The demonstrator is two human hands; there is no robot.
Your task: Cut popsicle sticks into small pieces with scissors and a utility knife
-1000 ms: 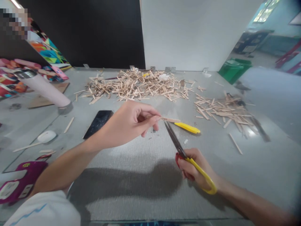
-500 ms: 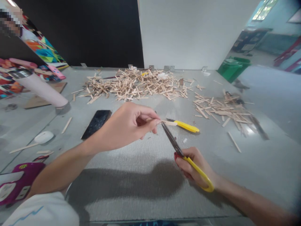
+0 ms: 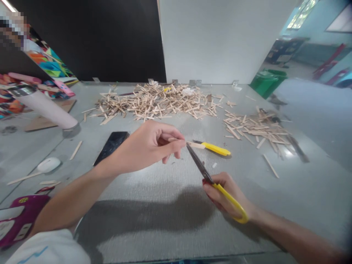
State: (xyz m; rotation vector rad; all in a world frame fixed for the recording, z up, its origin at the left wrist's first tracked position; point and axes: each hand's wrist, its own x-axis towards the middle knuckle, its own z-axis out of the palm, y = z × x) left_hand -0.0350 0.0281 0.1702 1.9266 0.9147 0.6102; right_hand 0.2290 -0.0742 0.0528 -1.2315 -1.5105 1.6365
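Between thumb and fingers, my left hand (image 3: 156,145) pinches a thin wooden stick (image 3: 196,145) whose free end points right. My right hand (image 3: 227,192) is wrapped round the yellow handle of a pair of scissors (image 3: 198,161). The dark blades slant up to the left, and their tips meet the stick close to my left fingertips. Whether the blades are parted there is too small to tell. Just behind the stick's free end lies a yellow utility knife (image 3: 216,149) on the table (image 3: 154,205).
Piles of wooden sticks (image 3: 159,104) lie along the back and at the right (image 3: 255,126). To the left are a black phone (image 3: 111,145), a white computer mouse (image 3: 48,165), a pale bottle (image 3: 49,108) and a purple power strip (image 3: 24,216). A green bin (image 3: 268,82) stands beyond.
The whole view has shifted slightly, so things appear a little further left. Both hands keep their grips, with the scissor tips still at the stick.
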